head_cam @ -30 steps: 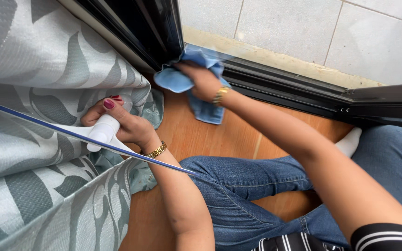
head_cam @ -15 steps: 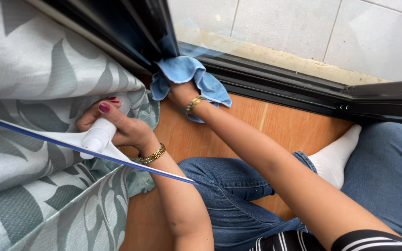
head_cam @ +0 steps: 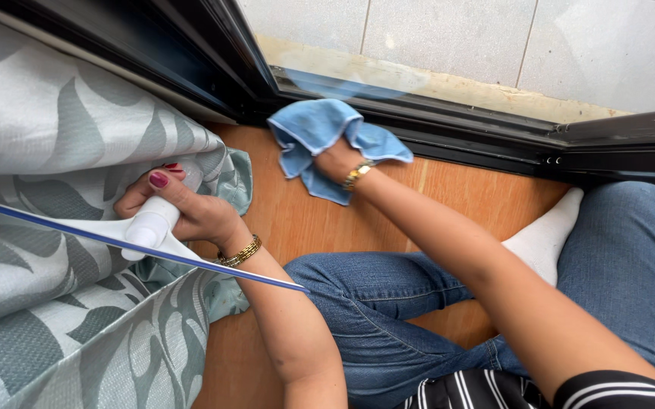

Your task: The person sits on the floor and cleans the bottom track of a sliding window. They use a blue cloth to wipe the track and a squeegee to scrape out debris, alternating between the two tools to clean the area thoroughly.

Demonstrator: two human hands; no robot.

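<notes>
My right hand grips a blue microfibre cloth and presses it against the black sliding-door track at the bottom of the glass. My left hand is closed around the white handle of a window squeegee, whose long blue-edged blade runs across the frame from left to lower centre. That hand rests against a grey leaf-patterned curtain. Both wrists wear gold bracelets.
I kneel on a wooden floor, with my blue-jeaned legs folded under me and a white-socked foot behind. Pale tiles lie beyond the glass. The curtain fills the left side.
My right hand has slid the blue cloth leftward along the track toward the corner of the door frame. The left hand with the squeegee has stayed put.
</notes>
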